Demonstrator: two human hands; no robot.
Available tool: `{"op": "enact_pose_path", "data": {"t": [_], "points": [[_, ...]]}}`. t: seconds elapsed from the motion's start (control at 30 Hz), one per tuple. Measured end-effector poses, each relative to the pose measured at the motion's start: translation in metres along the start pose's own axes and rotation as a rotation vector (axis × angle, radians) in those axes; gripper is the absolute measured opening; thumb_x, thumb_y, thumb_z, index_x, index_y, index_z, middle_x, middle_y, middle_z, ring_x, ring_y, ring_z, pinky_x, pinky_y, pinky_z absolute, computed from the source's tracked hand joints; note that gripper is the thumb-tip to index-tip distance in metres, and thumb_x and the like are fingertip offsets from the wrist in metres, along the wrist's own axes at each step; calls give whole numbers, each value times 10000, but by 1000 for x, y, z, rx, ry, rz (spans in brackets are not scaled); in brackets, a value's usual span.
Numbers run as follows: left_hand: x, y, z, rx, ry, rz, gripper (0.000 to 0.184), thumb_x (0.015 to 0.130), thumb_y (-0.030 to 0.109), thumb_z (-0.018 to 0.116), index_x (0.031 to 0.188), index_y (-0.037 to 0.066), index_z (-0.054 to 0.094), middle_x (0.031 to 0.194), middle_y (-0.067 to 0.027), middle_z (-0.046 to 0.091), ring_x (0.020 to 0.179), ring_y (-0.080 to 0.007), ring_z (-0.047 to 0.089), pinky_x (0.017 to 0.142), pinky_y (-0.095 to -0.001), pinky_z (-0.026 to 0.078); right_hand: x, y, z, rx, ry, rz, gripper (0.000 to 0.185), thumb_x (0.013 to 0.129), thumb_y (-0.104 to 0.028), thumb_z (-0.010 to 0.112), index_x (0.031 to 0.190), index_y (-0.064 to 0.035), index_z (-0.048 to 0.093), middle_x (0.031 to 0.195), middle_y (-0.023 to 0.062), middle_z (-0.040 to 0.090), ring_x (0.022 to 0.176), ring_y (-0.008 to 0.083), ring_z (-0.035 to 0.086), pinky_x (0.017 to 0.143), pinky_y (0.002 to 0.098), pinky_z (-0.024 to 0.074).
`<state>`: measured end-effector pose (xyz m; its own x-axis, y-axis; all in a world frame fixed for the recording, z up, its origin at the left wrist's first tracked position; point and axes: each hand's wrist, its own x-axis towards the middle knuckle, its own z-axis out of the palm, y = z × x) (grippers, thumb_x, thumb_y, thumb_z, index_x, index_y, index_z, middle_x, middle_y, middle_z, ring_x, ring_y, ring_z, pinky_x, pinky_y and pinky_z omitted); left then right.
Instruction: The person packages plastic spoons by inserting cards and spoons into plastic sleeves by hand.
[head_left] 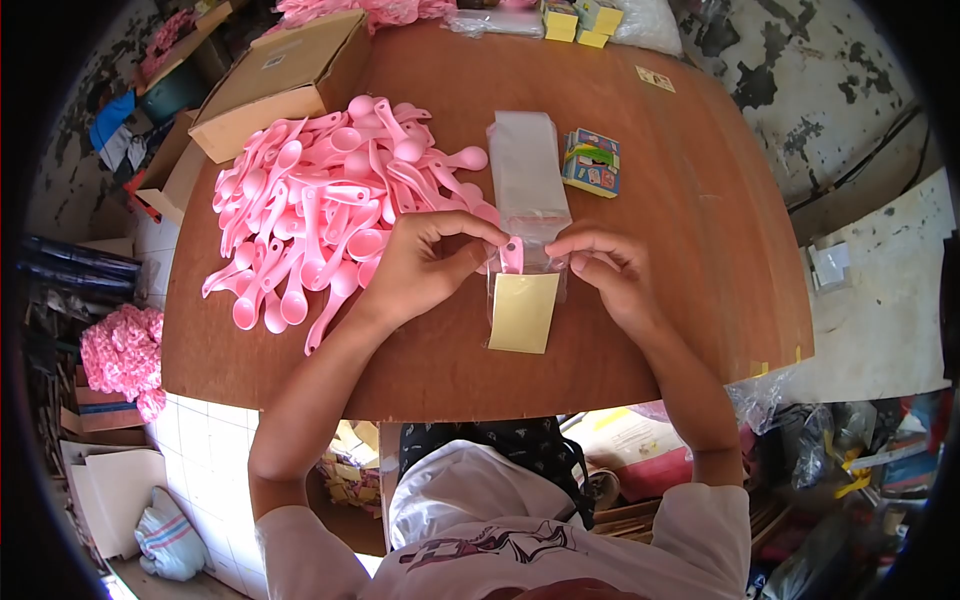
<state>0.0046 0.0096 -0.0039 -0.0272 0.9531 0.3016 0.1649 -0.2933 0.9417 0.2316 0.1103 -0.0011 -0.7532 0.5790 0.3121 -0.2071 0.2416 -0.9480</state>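
Between my hands, at the near part of the table, is a clear plastic bag (562,290) with a plain yellowish card (523,313) in it. The handle of a pink spoon (512,254) shows above the card, its bowl hidden. My left hand (425,262) pinches the bag's left upper edge, its fingertips close against the spoon handle. On the other side, my right hand (612,272) has thumb and forefinger closed on the bag's right upper edge. Just beyond lies a stack of clear bags (527,160), with a stack of printed cards (591,163) to its right.
A large heap of pink spoons (320,200) covers the table's left part, beside a cardboard box (283,78). At the far edge are more card stacks (580,20) and plastic packs (497,22). A small card (654,77) lies far right on the wooden table (700,230).
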Motion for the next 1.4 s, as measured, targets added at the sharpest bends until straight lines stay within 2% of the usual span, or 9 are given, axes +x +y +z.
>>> {"op": "enact_pose_path", "data": {"t": [0.23, 0.33, 0.5, 0.63, 0.7, 0.93, 1.2, 1.4], "points": [[-1, 1, -1, 10, -21, -5, 228, 835, -107, 556, 992, -19, 696, 983, -99, 700, 900, -148, 652, 798, -271, 531, -1, 8, 8, 0, 60, -25, 110, 895, -2, 643, 992, 44, 666, 980, 76, 637, 882, 113, 617, 765, 253, 500], [-2, 1, -1, -163, -27, -82, 187, 854, -80, 572, 985, -29, 696, 970, -107, 700, 909, -160, 653, 797, -281, 537, -1, 9, 10, 0, 67, -15, 103, 869, 10, 676, 964, 45, 659, 976, 82, 631, 859, 111, 632, 736, 247, 526], [-1, 6, 4, -31, -5, -102, 141, 888, 54, 666, 994, -35, 694, 944, -87, 700, 859, -128, 654, 779, -281, 555, 0, 10, 11, 3, 82, -30, 122, 839, 21, 707, 944, 41, 650, 965, 76, 625, 851, 112, 639, 723, 241, 543], [1, 4, 7, -119, -10, -98, 155, 851, 50, 715, 983, -29, 697, 937, -77, 700, 839, -106, 652, 757, -256, 555, -1, 12, 10, -49, 94, -8, 143, 817, 31, 724, 934, 27, 643, 965, 63, 619, 849, 106, 637, 725, 240, 548], [2, 2, 8, -29, 17, 20, 112, 842, 0, 706, 953, -16, 708, 903, -80, 715, 845, -116, 676, 746, -243, 559, -1, 11, 11, -60, 95, -6, 156, 813, 35, 725, 943, 22, 639, 982, 62, 614, 844, 104, 637, 727, 239, 549], [1, 1, 5, -104, 31, -48, 190, 810, -28, 728, 996, -17, 691, 941, -81, 697, 853, -124, 674, 761, -253, 561, -2, 10, 11, -62, 65, 9, 237, 811, 58, 712, 1022, 15, 615, 1075, 65, 578, 872, 116, 647, 733, 232, 547], [2, 4, 3, -133, -13, -67, 326, 790, -68, 716, 1104, -19, 644, 1059, -82, 662, 907, -137, 650, 802, -267, 543, -2, 10, 9, -14, 68, 46, 237, 858, 63, 649, 1083, 12, 595, 1060, 59, 576, 901, 122, 647, 764, 232, 530], [3, 0, 2, -153, -9, -63, 314, 805, -80, 690, 1109, -20, 640, 1054, -80, 662, 905, -139, 647, 797, -265, 539, 0, 3, 12, 94, 123, 77, 262, 882, 17, 645, 1131, 21, 564, 1051, 65, 585, 920, 119, 637, 784, 240, 519]]}}
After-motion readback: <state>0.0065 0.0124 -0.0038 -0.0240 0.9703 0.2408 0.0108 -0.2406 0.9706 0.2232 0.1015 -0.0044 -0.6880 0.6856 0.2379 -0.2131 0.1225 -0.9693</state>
